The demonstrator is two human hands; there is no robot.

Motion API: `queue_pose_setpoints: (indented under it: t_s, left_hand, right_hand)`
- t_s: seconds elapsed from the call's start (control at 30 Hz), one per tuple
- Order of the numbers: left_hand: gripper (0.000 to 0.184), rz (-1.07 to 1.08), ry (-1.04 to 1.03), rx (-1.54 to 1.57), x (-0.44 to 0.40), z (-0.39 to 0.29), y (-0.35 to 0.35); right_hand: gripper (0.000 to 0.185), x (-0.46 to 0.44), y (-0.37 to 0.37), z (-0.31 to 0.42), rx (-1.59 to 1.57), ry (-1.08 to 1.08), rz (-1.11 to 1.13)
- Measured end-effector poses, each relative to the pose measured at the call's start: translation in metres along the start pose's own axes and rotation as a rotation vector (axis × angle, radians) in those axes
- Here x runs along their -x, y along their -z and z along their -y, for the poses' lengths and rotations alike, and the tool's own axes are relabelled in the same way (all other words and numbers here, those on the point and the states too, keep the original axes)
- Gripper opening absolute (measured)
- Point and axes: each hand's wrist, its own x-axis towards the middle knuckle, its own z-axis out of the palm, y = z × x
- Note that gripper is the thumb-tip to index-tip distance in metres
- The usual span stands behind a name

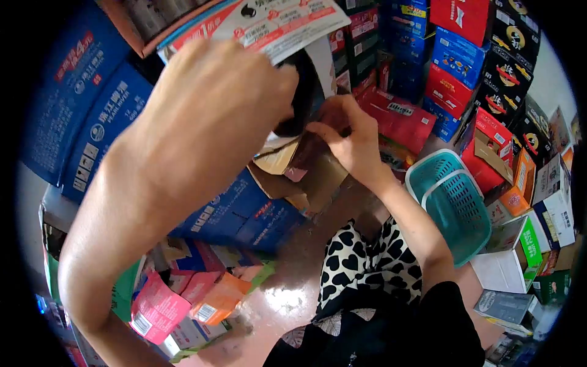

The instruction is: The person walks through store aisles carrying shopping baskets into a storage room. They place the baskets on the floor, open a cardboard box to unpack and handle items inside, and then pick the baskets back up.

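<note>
Head view, taking the teal basket (pixel 480 235) as landmark: far to its left, a blue box (pixel 113 116) is carrying the words "PEARL RIVER", and another box (pixel 58 101) beside it is showing "4元" in red. Nearer the basket, up and to its left, a white card (pixel 293 24) is bearing red bands and Chinese writing too blurred for reading. The left hand (pixel 229 92) is curling its fingers in front of this card; whether they are clamping on anything, one cannot tell. Closer to the basket, the right hand (pixel 354 140) is bringing thumb and fingers near each other; what is lying between them is unclear. Left of the basket, under both hands, an open brown carton (pixel 324 177) is spreading its flaps. Heart-patterned trousers (pixel 351 263) are filling the room just left of the basket; past them, bare floor (pixel 281 306) is stretching toward a pink packet (pixel 160 306). Behind the basket, black boxes (pixel 504 67) are standing stacked; right of it, a white box (pixel 498 269) is crowding the rim.
</note>
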Motion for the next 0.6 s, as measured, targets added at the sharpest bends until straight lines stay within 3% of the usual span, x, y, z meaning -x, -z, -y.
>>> queue_pose_setpoints:
  t_s: [0.07, 0.13, 0.2, 0.23, 0.3, 0.43, 0.6]
  left_hand:
    - [0.025, 0.121, -0.010, 0.035, 0.005, -0.005, 0.007]
    - [0.023, 0.110, -0.035, 0.008, 0.009, -0.008, 0.005]
    - [0.018, -0.167, -0.149, -0.058, 0.013, -0.005, -0.006]
    - [0.013, -0.192, -0.152, 0.009, 0.011, -0.003, -0.009]
    - [0.013, -0.236, -0.165, 0.004, 0.008, -0.003, -0.009]
    - [0.012, -0.313, -0.165, 0.008, 0.010, -0.001, -0.012]
    - [0.014, -0.302, -0.166, 0.038, 0.007, 0.001, -0.014]
  right_hand:
    - [0.035, 0.000, 0.002, 0.000, 0.018, -0.060, 0.020]
    - [0.039, -0.003, 0.000, -0.008, -0.015, 0.028, -0.001]
    - [0.041, -0.007, -0.001, -0.011, -0.345, -0.135, 0.155]
    - [0.041, -0.011, -0.002, -0.015, -0.347, -0.127, 0.154]
    - [0.037, -0.022, -0.001, -0.019, -0.507, -0.313, 0.372]
    - [0.036, -0.032, 0.003, -0.012, -0.446, -0.299, 0.440]
    - [0.043, -0.028, 0.003, -0.018, -0.236, -0.101, 0.421]
